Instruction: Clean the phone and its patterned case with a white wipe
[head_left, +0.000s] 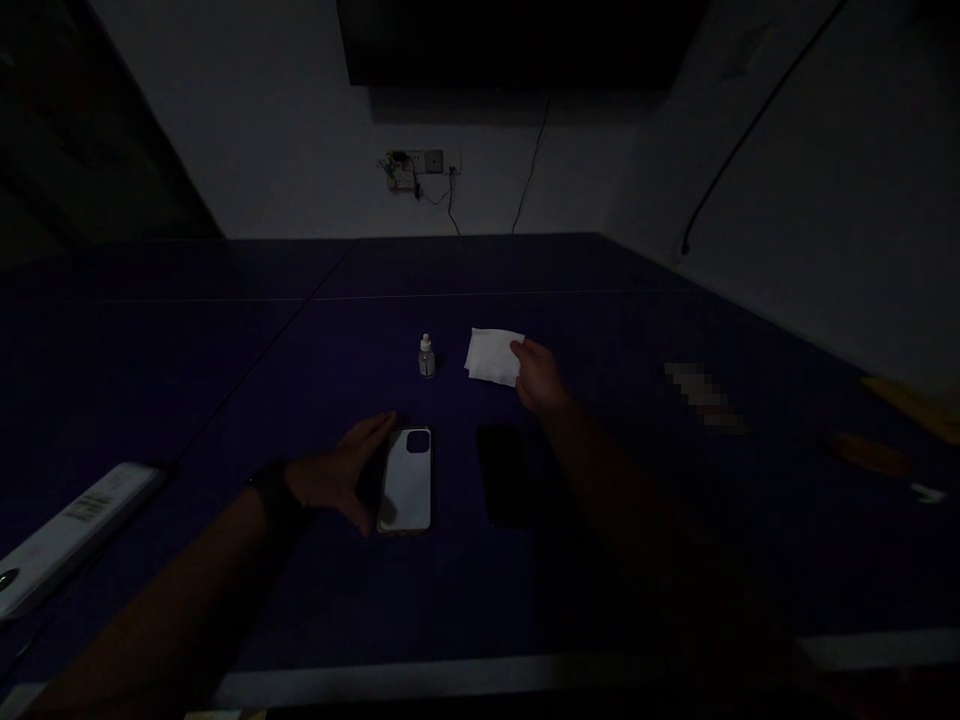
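A white folded tissue or cloth (pixel 493 357) is pinched at its right edge by my right hand (pixel 537 374), near the middle of the dark blue table. My left hand (pixel 346 467) is spread with thumb and fingers apart along the left side of a phone case (pixel 406 490), its pale back and camera cutout facing up. Whether the fingertips touch the case I cannot tell. Right of the case lies a dark, flat phone-like slab (pixel 504 475). A small dropper bottle (pixel 427 357) with a white top stands upright left of the tissue.
At the left edge lies a long white box or power strip (pixel 79 535). A blurred-out item (pixel 703 397) and an orange-brown object (pixel 871 453) are on the right, with a yellow item (pixel 915 407) by the wall. Beyond the table are wall sockets (pixel 420 162) and a dark screen (pixel 517 45).
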